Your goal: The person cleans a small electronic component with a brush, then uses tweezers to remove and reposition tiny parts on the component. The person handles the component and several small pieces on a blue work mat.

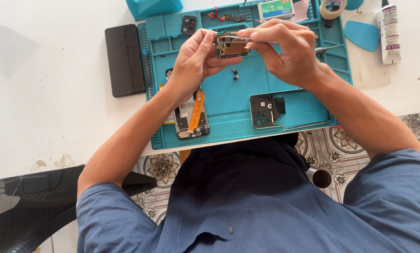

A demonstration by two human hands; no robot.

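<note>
Both hands are meeting at the upper middle of the frame, pinching one small circuit board between them. The left hand is gripping the board's left end with thumb and fingertips closed tight on it, while the right hand is clamping a pair of thin metal tweezers whose tips are reaching onto the board's top edge. The board is hanging in the air just above the teal work mat, held flat-on to the camera between the two thumbs. It is looking brownish and dark, with small silver camera parts and a bit of green and red wire showing at its upper edge.

Lower in the frame, a blue shirt is filling the bottom. On the mat's near edge, an opened phone body with an orange ribbon cable is lying under the left wrist, and a dark phone frame piece is sitting at the lower right of the mat. A tiny dark part is resting on the mat right below the board. Farther up, a black phone back is lying at the upper left beside the mat, a small box is sitting at the top, and a glue tube is lying at the upper right on the white table.
</note>
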